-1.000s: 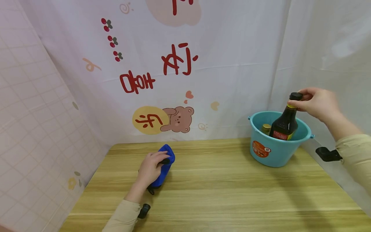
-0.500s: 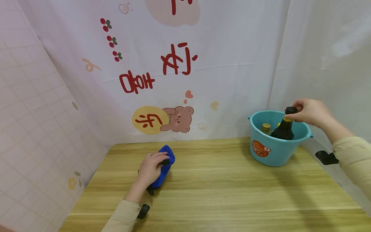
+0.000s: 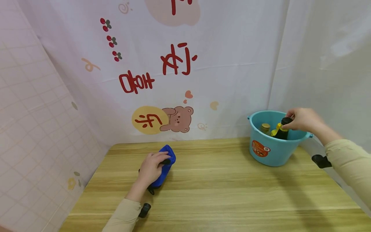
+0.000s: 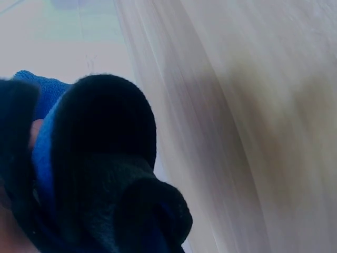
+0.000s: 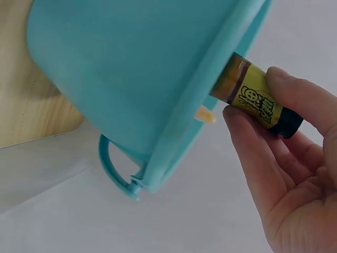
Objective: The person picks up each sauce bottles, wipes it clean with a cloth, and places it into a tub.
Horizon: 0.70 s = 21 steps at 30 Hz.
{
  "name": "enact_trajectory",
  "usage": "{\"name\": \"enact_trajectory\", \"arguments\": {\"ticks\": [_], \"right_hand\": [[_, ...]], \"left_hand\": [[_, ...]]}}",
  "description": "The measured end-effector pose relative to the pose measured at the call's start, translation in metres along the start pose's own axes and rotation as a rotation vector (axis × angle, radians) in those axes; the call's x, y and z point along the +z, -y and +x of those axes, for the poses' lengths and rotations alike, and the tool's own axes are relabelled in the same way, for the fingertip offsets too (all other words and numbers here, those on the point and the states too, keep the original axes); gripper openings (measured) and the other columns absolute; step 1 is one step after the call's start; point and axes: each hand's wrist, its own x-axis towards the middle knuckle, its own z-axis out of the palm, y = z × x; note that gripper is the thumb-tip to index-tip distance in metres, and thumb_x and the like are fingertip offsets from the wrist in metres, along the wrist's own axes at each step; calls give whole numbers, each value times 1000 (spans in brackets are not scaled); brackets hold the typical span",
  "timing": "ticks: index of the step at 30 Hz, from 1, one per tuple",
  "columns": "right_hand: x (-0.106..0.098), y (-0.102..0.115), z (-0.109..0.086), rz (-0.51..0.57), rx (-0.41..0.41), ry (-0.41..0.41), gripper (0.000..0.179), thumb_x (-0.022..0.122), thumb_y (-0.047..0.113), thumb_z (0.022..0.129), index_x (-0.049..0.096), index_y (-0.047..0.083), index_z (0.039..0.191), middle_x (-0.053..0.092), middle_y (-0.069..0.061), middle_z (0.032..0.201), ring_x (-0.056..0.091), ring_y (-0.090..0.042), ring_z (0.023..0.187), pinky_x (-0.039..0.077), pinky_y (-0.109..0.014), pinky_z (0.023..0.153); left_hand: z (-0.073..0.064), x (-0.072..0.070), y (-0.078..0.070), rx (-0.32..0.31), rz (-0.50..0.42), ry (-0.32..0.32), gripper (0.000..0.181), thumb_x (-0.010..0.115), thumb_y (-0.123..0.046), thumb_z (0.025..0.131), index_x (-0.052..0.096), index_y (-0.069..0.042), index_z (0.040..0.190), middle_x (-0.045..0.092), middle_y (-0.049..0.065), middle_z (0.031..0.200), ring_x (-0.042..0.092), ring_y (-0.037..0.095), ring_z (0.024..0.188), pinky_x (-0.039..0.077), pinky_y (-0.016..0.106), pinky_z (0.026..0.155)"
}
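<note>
In the head view my right hand pinches the neck of a dark soy sauce bottle with a black cap, low inside the light blue bucket. The right wrist view shows thumb and fingers round the bottle's yellow neck label; its lower body is hidden by the bucket wall. On the left side of the table, my left hand grips a black part at the top of a blue fabric item. Its fuzzy blue and black surface shows darkly in the left wrist view; its exact kind I cannot tell.
Beside the bottle in the bucket stand a gold-capped container and a yellow-topped thing. The bucket's side handle hangs down. A printed white curtain borders the wooden table behind.
My right hand has lowered the soy sauce bottle deeper into the bucket and moved slightly left, so that only its neck shows above the rim. My left hand has stayed in place.
</note>
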Motion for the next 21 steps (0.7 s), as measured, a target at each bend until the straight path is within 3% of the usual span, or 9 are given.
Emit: {"name": "enact_trajectory", "arguments": {"ticks": [9,21], "right_hand": [[10,-4,-1,-7,2,16,51,82,30,78,61,-9,102,65,-7,76,58,-27,71,44,-38,59],[12,-10,-1,-3,10,41,57,79,31,82,58,-14,111,62,-31,100,59,-36,80,49,-51,68]], "left_hand": [[0,1,-1,2,9,20,41,72,14,79,76,-13,110,68,8,124,59,38,107,49,53,91],[-2,3,1,-5,10,19,41,71,14,79,76,-13,110,68,7,124,60,37,105,50,52,89]]}}
